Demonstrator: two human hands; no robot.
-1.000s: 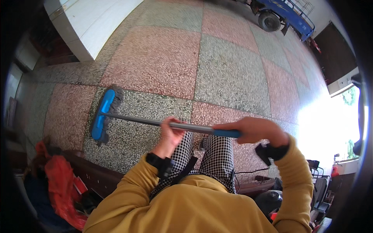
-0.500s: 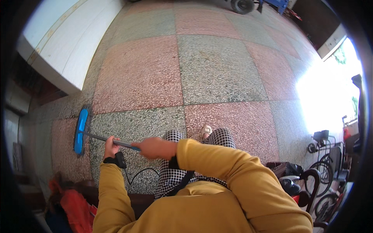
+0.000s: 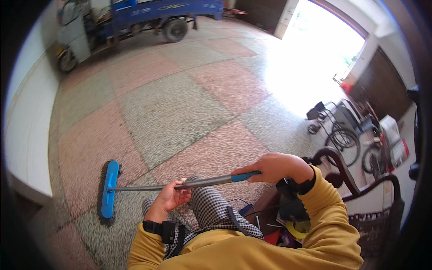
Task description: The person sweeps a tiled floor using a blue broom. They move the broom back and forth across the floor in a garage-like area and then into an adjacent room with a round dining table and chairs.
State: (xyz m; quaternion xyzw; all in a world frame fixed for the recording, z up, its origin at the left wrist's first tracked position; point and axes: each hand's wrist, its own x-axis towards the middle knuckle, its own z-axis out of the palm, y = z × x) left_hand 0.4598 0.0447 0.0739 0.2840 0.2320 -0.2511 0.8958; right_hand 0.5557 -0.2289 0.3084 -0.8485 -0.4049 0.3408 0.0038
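Wide terrazzo floor of speckled pink and grey-green squares (image 3: 180,108), filling most of the view and brightly washed out near the open doorway at upper right. Far back at upper left, a blue three-wheeled cargo cart with black tyres (image 3: 135,18), well apart from the work. At right, a folded wheelchair with spoked wheels (image 3: 342,130), and beside it a dark carved wooden chair frame (image 3: 360,180) close to the yellow sleeve. In hand, a long push broom with a grey metal pole, blue grip and flat blue head (image 3: 109,189): head down on the floor at lower left, resting across the seam between a pink square and a grey one, pole running nearly level from there to the body. Left hand (image 3: 171,198) low on the bare metal part of the pole, fingers (image 3: 182,194) curled loosely under and around it, palm turned up. Right hand (image 3: 274,167) higher, over the blue grip, fingers pressed together and wrapped firmly from above. Checked trousers and a yellow top visible below. As for progress, hard to judge: no swept pile or dirt line visible, floor looking much the same all over, so probably somewhere mid-sweep with the broad stretch toward the doorway and the cart still untouched by the broom.
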